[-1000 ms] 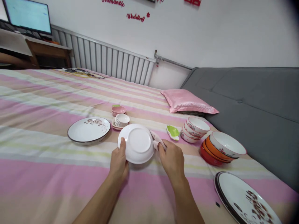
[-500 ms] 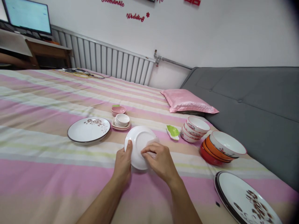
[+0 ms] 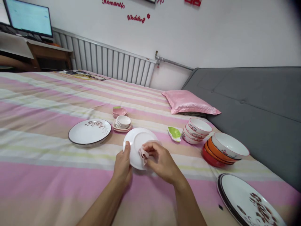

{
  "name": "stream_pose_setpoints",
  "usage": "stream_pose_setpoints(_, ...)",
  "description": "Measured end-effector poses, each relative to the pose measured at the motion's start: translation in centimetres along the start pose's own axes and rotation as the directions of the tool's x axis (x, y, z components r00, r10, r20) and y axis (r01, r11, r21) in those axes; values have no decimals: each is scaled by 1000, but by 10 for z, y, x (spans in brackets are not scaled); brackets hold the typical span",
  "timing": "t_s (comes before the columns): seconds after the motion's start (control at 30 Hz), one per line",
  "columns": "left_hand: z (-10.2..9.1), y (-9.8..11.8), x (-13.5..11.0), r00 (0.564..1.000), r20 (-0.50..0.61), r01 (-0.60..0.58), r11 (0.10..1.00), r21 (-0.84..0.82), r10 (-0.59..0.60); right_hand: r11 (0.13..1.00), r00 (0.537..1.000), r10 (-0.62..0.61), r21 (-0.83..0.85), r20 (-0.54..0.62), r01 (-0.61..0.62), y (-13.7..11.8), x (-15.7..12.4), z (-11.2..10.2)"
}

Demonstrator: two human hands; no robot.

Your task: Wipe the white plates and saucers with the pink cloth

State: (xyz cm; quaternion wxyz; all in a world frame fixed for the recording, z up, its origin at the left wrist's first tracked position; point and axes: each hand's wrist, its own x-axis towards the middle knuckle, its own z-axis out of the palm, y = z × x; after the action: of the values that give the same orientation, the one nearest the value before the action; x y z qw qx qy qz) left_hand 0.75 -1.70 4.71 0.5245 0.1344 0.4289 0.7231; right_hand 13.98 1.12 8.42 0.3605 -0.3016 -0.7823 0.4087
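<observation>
My left grip (image 3: 123, 164) is clamped on a white dish (image 3: 135, 141), its underside facing me; my right grip (image 3: 162, 161) pinches a pink cloth (image 3: 143, 154) against it

There is one view, from the camera worn on the person's head. It looks forward and down, over the near part of the bed (image 3: 70, 185). The forearms (image 3: 100, 199) enter from the lower edge, so the left hand (image 3: 122, 164) and the right hand (image 3: 162, 161) are near to the camera, a little below the middle of the view. The radiator (image 3: 101, 56) and the wall (image 3: 188, 37) are farther, at the top. The headboard (image 3: 246, 94) runs along the right side, and the upper right corner is dark.
</observation>
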Motion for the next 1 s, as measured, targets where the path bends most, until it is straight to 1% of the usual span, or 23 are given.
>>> stream_pose_setpoints(0.07, 0, 0, 0, 1000, 2, 2, 1000, 9, -2, 995, 998, -52, -83, -35, 49, 1, 3, 2)
stream_pose_setpoints(0.2, 1, 1, -2, 999, 33, 25, 1000, -3, -25, 960, 988, -142, -254, -67, 121, 0, 5, 4)
stream_pose_setpoints(0.3, 1, 1, -4, 998, 58, 16, 1000, -7, -15, 941, 979, -184, -304, -83, 150, 1, 6, 6)
stream_pose_setpoints(0.4, 1, 0, -5, 996, 92, -16, 1000, 18, 14, 936, 976, -191, -320, -110, 147, 3, 6, 10)
stream_pose_setpoints(0.47, 1, -2, -6, 992, 123, -26, 999, 39, 21, 936, 970, -192, -325, -147, 136, 5, 6, 12)
stream_pose_setpoints(0.53, 1, -4, -7, 988, 153, -29, 997, 65, 19, 935, 957, -197, -334, -213, 118, 8, 7, 13)
stream_pose_setpoints(0.7, 1, -9, -11, 980, 200, -43, 988, 150, 12, 911, 885, -222, -409, -409, 40, 12, 8, 14)
stream_pose_setpoints(0.83, -1, -13, -11, 972, 235, -59, 972, 227, 4, 899, 840, -220, -437, -496, -22, 17, 9, 11)
stream_pose_setpoints(1.0, -1, -14, -11, 977, 215, -42, 970, 240, -11, 882, 803, -152, -446, -576, -153, 25, 8, 6)
